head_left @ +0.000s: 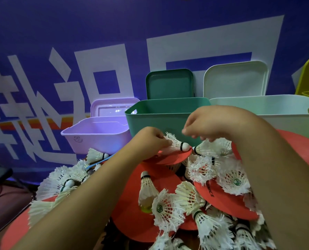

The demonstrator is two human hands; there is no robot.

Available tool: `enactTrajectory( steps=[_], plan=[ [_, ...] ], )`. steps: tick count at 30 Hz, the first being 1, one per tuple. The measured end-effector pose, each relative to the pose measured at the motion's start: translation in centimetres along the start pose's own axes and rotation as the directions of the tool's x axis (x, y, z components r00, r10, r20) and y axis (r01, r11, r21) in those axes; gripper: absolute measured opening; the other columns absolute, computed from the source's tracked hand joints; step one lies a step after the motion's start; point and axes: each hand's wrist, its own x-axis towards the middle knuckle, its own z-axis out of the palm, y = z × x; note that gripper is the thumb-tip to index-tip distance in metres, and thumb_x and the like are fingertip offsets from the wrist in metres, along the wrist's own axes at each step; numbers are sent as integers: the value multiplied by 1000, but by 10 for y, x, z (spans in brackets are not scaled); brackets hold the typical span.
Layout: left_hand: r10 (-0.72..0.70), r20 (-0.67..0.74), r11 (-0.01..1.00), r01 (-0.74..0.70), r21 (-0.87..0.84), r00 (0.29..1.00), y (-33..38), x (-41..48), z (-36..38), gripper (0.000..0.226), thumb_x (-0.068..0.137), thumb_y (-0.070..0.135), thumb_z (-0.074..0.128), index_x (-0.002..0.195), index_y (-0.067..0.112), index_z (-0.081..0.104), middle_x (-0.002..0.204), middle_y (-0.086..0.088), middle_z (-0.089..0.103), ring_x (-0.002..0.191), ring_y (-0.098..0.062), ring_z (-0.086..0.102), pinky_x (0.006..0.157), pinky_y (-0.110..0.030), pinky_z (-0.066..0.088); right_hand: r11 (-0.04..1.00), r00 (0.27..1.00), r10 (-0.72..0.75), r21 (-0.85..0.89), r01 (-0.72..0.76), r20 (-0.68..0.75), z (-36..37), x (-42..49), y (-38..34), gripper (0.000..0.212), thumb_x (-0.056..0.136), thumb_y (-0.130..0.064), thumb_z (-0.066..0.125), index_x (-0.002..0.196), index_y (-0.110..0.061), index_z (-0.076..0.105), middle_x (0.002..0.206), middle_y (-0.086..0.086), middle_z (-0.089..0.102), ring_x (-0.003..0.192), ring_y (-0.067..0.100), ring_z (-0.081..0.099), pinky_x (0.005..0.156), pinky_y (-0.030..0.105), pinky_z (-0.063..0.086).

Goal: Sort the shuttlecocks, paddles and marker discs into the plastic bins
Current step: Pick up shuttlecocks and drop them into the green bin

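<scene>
Before green bin (159, 120), left hand (150, 139) pinches shuttlecock (176, 143) (cork rightward), right hand (206, 123), grip unclear

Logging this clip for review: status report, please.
Left hand pinches shuttlecock by its feathers. Right hand curled beside it, grip unclear. Green bin open behind, path clear.

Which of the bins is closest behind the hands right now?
The green bin, between the purple bin and the white bin, directly behind the left hand and right hand.

Blue wall (114, 24) with large white characters (24, 98)
</scene>
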Motion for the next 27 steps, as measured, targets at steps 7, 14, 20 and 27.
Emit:
enactTrajectory(
  steps=[7, 14, 20, 27],
  plan=[
    [83, -72, 995, -86, -44, 994, 3, -13, -12, 24, 90, 39, 78, 83, 19, 67, 66, 9, 60, 58, -9, 50, 57, -25, 39, 989, 947, 1, -138, 46, 322, 4, -15, 1, 25, 87, -43, 85, 108, -30, 79, 90, -2, 75, 79, 16, 71, 71, 31, 59],
    [90, -93, 990, -99, -96, 992, -1, -22, -21, 24, 90, 37, 77, 80, 18, 66, 65, 4, 57, 50, -8, 44, 46, -18, 39, 985, 938, 5, -166, 56, 347, 10, -14, -1, 10, 92, -24, 81, 101, -28, 81, 71, -8, 72, 70, 15, 70, 56, 22, 52],
    [75, -126, 978, -98, -183, 989, -4, -23, -27, 23, 89, 38, 78, 84, 17, 70, 76, -9, 70, 61, -14, 53, 62, -31, 43, 990, 955, -22, -129, 63, 296, 2, -14, 5, 21, 95, -1, 68, 91, -17, 81, 75, 6, 74, 64, 22, 70, 57, 28, 59],
    [139, -195, 956, -183, -231, 971, 0, -16, -32, 25, 92, 38, 77, 83, 16, 68, 76, -7, 70, 62, -12, 53, 64, -33, 48, 994, 993, -102, 55, 98, 63, -8, -12, 10, 25, 97, 0, 58, 96, -16, 76, 70, 4, 77, 66, 18, 79, 63, 27, 60]
  ],
)
